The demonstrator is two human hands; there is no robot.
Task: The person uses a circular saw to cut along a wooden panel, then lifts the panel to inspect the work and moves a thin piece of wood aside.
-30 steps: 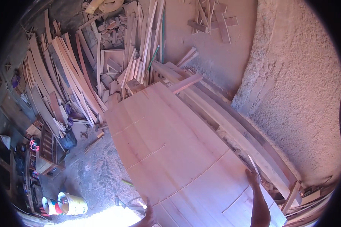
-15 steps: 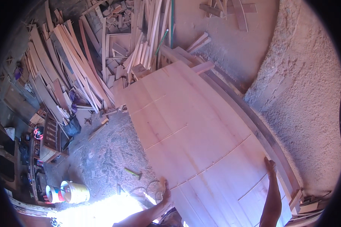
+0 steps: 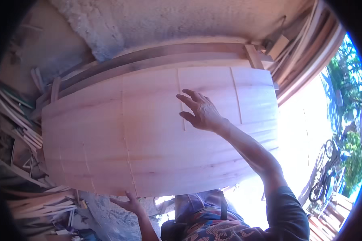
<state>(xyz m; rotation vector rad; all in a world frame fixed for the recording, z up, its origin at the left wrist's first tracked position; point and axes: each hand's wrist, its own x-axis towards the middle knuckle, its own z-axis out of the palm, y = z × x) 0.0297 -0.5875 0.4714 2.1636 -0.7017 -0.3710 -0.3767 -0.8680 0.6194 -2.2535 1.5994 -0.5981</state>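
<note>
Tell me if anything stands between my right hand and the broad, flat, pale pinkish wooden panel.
Nothing visible does: your open right hand is over the panel, with no object between them; whether it touches is unclear.

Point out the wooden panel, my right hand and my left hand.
Wooden panel (image 3: 157, 134), head view, its broad face.
Right hand (image 3: 205, 115), head view, back of hand.
Left hand (image 3: 134, 206), head view, its middle.

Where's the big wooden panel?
In the head view, the wooden panel spans the middle, long wooden beams along its far edge, the right hand over it and the left hand by its near edge.
</note>
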